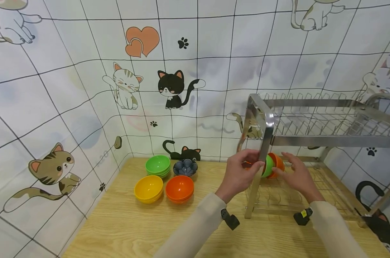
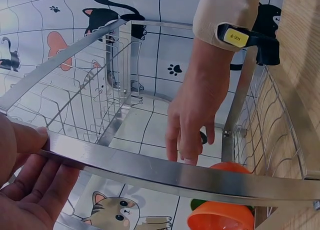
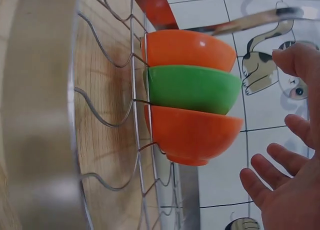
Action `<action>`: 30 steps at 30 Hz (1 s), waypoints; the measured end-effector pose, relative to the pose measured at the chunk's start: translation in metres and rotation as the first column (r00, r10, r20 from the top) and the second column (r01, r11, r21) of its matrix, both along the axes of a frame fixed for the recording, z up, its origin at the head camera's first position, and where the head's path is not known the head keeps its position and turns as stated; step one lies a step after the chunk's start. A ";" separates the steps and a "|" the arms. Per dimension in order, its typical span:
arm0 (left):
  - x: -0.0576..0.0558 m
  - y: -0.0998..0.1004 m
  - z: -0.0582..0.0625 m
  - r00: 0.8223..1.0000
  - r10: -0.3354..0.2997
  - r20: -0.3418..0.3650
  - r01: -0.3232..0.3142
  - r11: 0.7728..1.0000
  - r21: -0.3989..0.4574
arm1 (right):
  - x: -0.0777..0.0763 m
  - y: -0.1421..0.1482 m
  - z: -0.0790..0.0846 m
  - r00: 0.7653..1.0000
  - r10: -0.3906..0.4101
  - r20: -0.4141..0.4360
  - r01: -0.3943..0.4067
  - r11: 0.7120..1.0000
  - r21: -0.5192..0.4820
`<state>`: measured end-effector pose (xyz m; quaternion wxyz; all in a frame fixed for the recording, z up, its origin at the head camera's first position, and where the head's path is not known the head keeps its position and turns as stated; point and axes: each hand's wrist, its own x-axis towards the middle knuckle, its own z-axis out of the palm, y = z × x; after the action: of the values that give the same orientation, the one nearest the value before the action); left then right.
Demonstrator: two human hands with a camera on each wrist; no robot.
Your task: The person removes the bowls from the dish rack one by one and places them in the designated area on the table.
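Observation:
A metal two-tier dish rack stands on the right. In the right wrist view, an orange bowl, a green bowl and another orange bowl stand on edge in a row on its lower tier. My left hand holds the rack's left upright, thumb on one side and fingers on the other, as the left wrist view shows. My right hand is inside the lower tier beside the bowls. Its fingers are spread and hold nothing; the right wrist view shows a gap between them and the bowls.
Left of the rack, stacked green bowls, yellow bowls and orange bowls sit on the wooden table, with a dark flower-shaped bowl behind. A tiled, cat-printed wall closes off the back and left.

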<state>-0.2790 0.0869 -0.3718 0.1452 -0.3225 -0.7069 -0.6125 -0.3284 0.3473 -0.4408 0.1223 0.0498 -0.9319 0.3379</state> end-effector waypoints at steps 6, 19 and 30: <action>0.000 -0.001 0.001 1.000 0.009 -0.010 -0.010 0.999 -0.036 | -0.014 0.004 -0.006 0.991 -0.024 0.131 0.032 0.998 -0.053; -0.001 -0.005 -0.002 1.000 0.009 -0.004 -0.009 0.999 -0.049 | -0.030 0.015 -0.021 0.916 -0.049 0.397 0.126 0.977 -0.171; -0.001 -0.003 -0.004 1.000 0.008 0.003 -0.008 0.999 -0.043 | -0.027 0.016 -0.030 0.901 -0.082 0.426 0.230 0.923 -0.308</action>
<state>-0.2799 0.0843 -0.3755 0.1395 -0.3217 -0.7213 -0.5973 -0.3550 0.3634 -0.4707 -0.0393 -0.1198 -0.8622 0.4905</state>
